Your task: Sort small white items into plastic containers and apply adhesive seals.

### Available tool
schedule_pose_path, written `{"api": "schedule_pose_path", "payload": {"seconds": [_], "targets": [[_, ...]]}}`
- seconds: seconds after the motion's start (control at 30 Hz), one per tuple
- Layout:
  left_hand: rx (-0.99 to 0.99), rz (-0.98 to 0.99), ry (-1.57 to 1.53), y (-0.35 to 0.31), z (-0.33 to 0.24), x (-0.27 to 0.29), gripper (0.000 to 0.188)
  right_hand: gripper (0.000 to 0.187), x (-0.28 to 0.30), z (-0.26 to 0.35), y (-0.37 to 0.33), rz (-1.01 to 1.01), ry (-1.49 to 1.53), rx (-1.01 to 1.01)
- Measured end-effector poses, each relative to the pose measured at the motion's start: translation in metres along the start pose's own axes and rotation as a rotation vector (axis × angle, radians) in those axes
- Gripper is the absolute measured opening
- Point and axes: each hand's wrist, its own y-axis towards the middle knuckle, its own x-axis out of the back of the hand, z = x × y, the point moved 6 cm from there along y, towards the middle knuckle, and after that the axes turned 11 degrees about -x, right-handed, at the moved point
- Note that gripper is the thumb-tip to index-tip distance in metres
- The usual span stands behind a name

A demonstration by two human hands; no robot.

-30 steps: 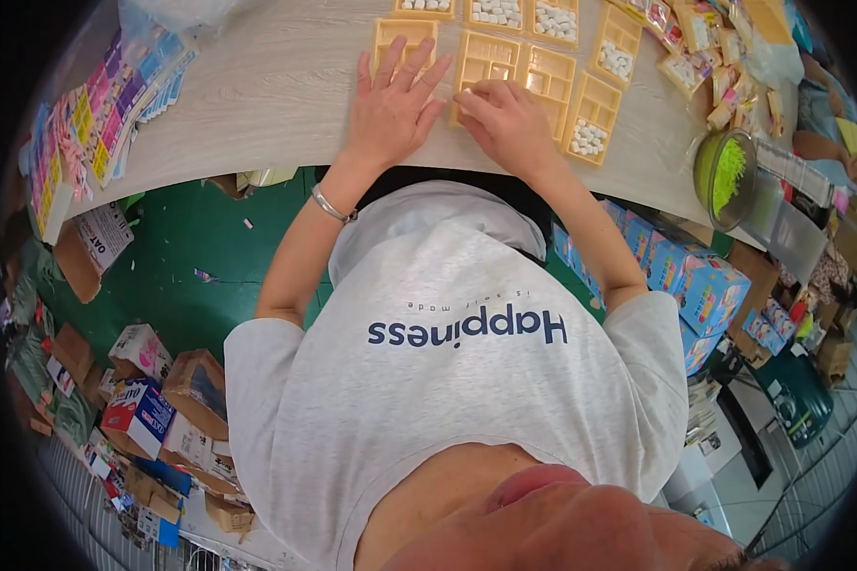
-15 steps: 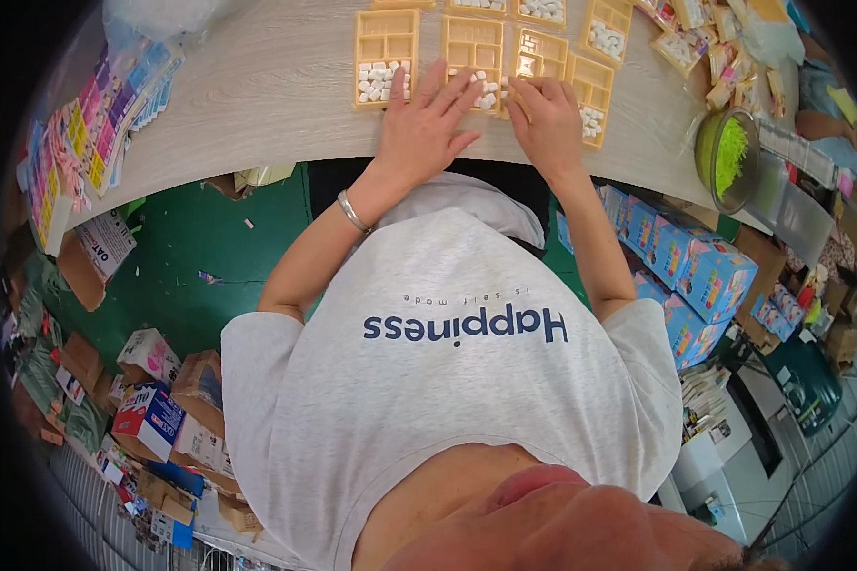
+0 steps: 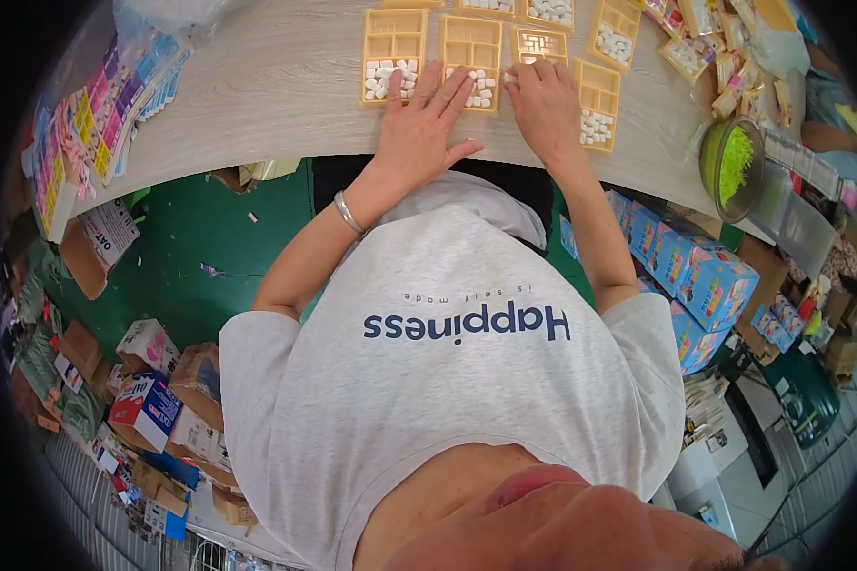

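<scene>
My left hand (image 3: 419, 135) lies with its fingers spread across two yellow compartment trays. The left tray (image 3: 396, 26) and the middle tray (image 3: 471, 31) each hold small white blocks (image 3: 388, 74) in their near compartments. My right hand (image 3: 548, 116) is closed, fingers bent and thumb and fingertips together, over the near part of a third tray (image 3: 541, 45) with a brick-like pattern. A white bit shows at its fingertips; whether it is pinched cannot be made out. To the right of this hand is another tray (image 3: 597, 90) with white blocks.
More trays with white blocks (image 3: 613, 44) stand farther back. A bowl of bright green shreds (image 3: 733, 162) sits at the right table edge, near packed pieces (image 3: 724, 67). Printed cards (image 3: 114, 100) are stacked at left. Blue boxes (image 3: 705, 276) and cartons (image 3: 148, 409) flank me below.
My right hand has shifted slightly right, still bent over the patterned tray. The middle tray sits a little apart from the patterned one. My left hand stays spread over the trays.
</scene>
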Motion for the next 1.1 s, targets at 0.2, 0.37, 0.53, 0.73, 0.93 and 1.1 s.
{"api": "schedule_pose_path", "payload": {"seconds": [0.2, 0.37, 0.53, 0.73, 0.93, 1.1], "targets": [[-0.061, -0.277, -0.1, -0.02, -0.001, 0.024, 0.05, 0.019, 0.012, 0.018, -0.002, 0.013, 0.144, 0.05], [-0.157, -0.389, -0.159, -0.02, -0.017, 0.017, 0.021, 0.019, 0.006, 0.027, -0.005, 0.043, 0.183, 0.098], [-0.181, -0.342, -0.107, -0.011, -0.018, 0.003, 0.012, 0.011, 0.0, 0.027, -0.003, 0.028, 0.168, 0.091], [-0.103, -0.465, -0.034, -0.016, -0.006, 0.024, 0.012, 0.012, 0.007, 0.018, 0.002, 0.046, 0.353, 0.076], [0.02, -0.396, -0.031, 0.002, 0.015, 0.025, 0.017, 0.01, 0.006, 0.02, 0.004, -0.013, 0.216, 0.098], [-0.004, -0.358, -0.056, -0.001, 0.011, 0.013, 0.041, 0.011, 0.011, 0.0, 0.002, -0.089, 0.278, -0.016]]}}
